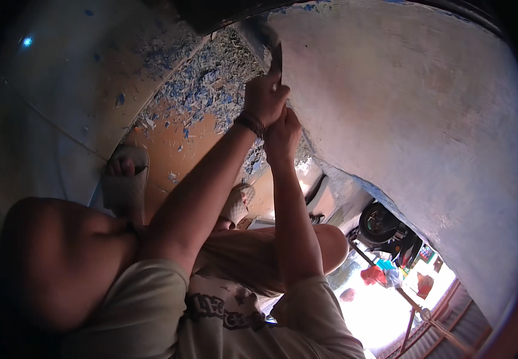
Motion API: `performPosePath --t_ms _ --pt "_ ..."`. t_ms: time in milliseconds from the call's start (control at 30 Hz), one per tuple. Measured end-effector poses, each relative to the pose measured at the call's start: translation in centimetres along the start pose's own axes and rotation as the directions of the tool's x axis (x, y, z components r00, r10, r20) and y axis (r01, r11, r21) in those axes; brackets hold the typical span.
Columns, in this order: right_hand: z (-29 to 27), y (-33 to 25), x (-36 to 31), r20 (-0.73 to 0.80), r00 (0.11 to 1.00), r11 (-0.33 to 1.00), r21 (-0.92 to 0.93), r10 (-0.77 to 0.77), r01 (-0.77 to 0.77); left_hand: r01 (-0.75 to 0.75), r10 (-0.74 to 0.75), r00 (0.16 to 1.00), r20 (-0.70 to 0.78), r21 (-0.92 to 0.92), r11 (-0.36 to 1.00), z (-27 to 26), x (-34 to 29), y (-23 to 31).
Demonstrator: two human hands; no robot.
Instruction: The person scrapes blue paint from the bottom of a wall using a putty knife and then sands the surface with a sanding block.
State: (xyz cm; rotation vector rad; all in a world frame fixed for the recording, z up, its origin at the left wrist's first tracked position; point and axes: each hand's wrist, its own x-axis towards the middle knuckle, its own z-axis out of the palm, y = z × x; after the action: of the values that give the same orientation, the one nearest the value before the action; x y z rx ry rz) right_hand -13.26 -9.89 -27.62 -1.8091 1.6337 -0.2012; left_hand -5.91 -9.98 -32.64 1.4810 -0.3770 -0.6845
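While both your hands meet near the top of the view, the dark scraping tool (277, 60) sits at their far end, just beside the foot of the pale wall (402, 90). Your left hand (264, 99) has its fingers wrapped round the handle; your right hand (283, 136) is bunched just below, its fingers seemingly closed on the handle's lower end, though that grip is mostly hidden. The blade is too blurred for you to tell whether it touches the wall.

Judging by the bare expanse of wall and the thick litter of flakes (211, 90), much of the coating is off. A blue strip (378, 194) along the wall's edge suggests you have some left there.

The wall looks chalky and smooth, with faint cloudy streaks. The flakes are thin, curled and jagged, blue and grey, heaped densest near the tool and scattered over the flat orange floor tile (181, 146). A woven-looking bracelet (250, 124) circles your left wrist. Your slipper (235, 203) shows a checkered top; farther off stands a round black wheel (377, 222).
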Motion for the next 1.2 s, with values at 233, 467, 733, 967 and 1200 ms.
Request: performPosePath --t_ms 233,467,733,967,1200 --pt "0.6 1.9 0.2 -0.039 0.999 1.000 -0.006 -0.031 0.030 0.023 -0.022 1.000 0.023 -0.052 0.998 -0.1 -0.8 0.5" --pt "0.8 -0.9 1.7 0.033 0.994 0.990 -0.093 -0.108 0.111 -0.040 0.039 0.999 -0.030 -0.032 0.999 -0.8 1.7 0.5" --pt "1.5 -2.4 1.7 0.059 0.992 0.992 0.055 0.110 -0.113 -0.011 0.012 0.999 -0.042 0.039 0.999 -1.4 3.1 0.6" --pt "1.1 -2.4 -0.8 0.081 0.967 0.949 0.190 0.241 -0.253 0.080 -0.082 0.995 0.061 0.026 0.996 -1.7 1.3 0.6" --pt "1.1 -0.8 0.4 0.043 0.991 0.987 0.092 0.126 -0.130 0.014 -0.013 0.999 0.043 -0.013 1.000 -0.8 1.3 0.6"
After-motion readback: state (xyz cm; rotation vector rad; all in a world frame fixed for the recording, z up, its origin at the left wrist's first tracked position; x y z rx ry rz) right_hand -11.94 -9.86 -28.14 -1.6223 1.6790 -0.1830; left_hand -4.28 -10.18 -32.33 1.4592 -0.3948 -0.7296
